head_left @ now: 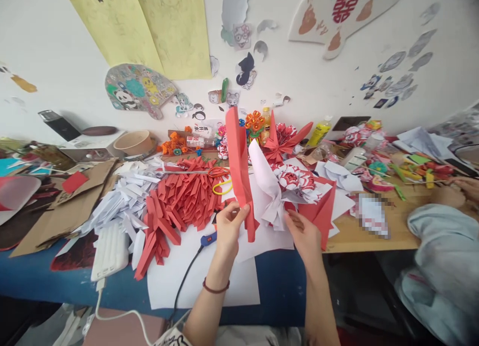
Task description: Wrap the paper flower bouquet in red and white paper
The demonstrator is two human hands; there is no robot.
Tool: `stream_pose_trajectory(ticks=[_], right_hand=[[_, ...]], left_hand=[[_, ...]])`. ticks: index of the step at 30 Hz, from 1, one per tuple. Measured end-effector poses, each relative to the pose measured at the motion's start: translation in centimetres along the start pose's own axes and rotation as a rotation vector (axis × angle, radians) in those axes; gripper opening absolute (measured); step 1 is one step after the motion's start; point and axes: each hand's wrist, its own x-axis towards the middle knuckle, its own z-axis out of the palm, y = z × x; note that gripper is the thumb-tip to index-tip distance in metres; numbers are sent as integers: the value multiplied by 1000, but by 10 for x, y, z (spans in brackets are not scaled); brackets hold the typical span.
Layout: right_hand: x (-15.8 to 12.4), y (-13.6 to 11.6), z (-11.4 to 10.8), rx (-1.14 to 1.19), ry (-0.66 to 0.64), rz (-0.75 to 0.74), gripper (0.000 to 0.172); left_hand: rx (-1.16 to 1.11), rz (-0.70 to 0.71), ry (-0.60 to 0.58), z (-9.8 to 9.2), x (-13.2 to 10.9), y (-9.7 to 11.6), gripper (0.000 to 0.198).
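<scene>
My left hand (pixel 229 227) pinches a long folded strip of red paper (pixel 238 171) near its lower end, holding it upright. In my right hand (pixel 304 232) is a white folded paper piece (pixel 267 186), gripped low at its gathered base, its rounded tip leaning left toward the red strip. Just behind it lie a red-and-white paper flower (pixel 295 180) and a red paper sheet (pixel 318 214). To the left are a large heap of red folded paper pieces (pixel 187 196) and a pile of white ones (pixel 123 196).
Yellow-handled scissors (pixel 222 187) lie behind my left hand. A blue tool (pixel 208 240) with a black cord and a white power bank (pixel 108 254) sit near the front edge. Cardboard (pixel 63 211) is at left. Another person's sleeve (pixel 445 241) reaches in at right. Bottles and flowers line the wall.
</scene>
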Motion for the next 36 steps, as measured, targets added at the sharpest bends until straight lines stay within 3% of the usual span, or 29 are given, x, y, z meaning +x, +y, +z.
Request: stream_pose_trajectory(ticks=[6, 12, 15, 20, 24, 36], right_hand=[[28, -1, 15, 344, -217, 72, 59], [39, -11, 20, 496, -361, 189, 41], [42, -8, 23, 525, -335, 199, 37], [42, 3, 31, 442, -265, 8, 42], [41, 6, 34, 382, -227, -61, 46], [33, 4, 34, 451, -226, -35, 42]], left_hand=[[430, 224, 161, 25, 4, -29, 19], [629, 334, 121, 41, 12, -35, 16], [662, 307, 54, 46, 16, -35, 16], [687, 309, 50, 50, 22, -36, 12], [699, 323, 25, 50, 23, -36, 10], [906, 567, 100, 60, 7, -34, 8]])
